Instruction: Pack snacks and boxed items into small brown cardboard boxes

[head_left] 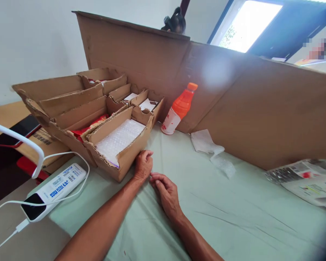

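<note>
Left hand (143, 165), fingers curled, just beside the brown cardboard divided tray (132, 154), contact unclear, right hand (167, 194) close by, thumb and fingers drawn together, cannot tell if either pinches anything, tray left of both hands, whitish bubble wrap (122, 139) in its near compartment

Box (133, 154) is plain brown, bubble wrap (122, 139) whitish with a dotted pattern, packet (91, 127) red with yellowish patches. Bottle (179, 108) is bright orange with an orange cap (192, 86) and a white, red-marked label (170, 121); tablecloth (220, 221) is pale green. Power bank (62, 183) is white with blue print and a black end, cable (29, 143) white, phone (17, 130) black with red edging.
</note>
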Available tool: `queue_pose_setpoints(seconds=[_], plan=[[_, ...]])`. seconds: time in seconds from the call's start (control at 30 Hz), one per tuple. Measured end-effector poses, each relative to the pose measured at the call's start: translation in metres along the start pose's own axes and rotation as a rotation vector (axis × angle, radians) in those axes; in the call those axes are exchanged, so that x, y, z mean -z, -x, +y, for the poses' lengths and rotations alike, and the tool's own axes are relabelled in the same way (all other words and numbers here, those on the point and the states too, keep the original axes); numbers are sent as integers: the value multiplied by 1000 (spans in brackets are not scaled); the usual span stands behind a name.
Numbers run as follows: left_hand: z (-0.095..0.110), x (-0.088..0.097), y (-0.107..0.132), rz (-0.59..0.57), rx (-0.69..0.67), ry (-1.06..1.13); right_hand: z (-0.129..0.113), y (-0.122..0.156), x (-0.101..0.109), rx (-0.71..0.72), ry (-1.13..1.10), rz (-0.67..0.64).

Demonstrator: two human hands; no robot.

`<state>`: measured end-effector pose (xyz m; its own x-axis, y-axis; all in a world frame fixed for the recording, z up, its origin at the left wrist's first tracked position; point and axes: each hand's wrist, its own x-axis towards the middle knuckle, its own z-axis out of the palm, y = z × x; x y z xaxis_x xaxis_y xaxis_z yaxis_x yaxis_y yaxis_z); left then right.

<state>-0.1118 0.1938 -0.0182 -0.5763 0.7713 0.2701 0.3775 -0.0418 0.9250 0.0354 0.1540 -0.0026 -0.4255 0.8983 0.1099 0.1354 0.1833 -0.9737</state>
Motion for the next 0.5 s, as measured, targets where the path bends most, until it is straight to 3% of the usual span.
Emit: queue_pose_setpoints(seconds=[0.1, 0.23, 0.3, 0.37, 0.5], plan=[[1, -2, 0, -5, 13, 35, -35, -9, 8, 10, 30, 45], [2, -2, -1, -13, 23, 62, -126, -66, 3, 374, 208, 83], [2, -2, -1, -13, 23, 69, -168, -107, -13, 561, 361, -51], [3, -2, -1, -13, 19, 74, -197, -147, -36, 611, 570, -242], [1, -2, 0, -17, 6, 79, -213, -195, -85, 379, 1067, -530]])
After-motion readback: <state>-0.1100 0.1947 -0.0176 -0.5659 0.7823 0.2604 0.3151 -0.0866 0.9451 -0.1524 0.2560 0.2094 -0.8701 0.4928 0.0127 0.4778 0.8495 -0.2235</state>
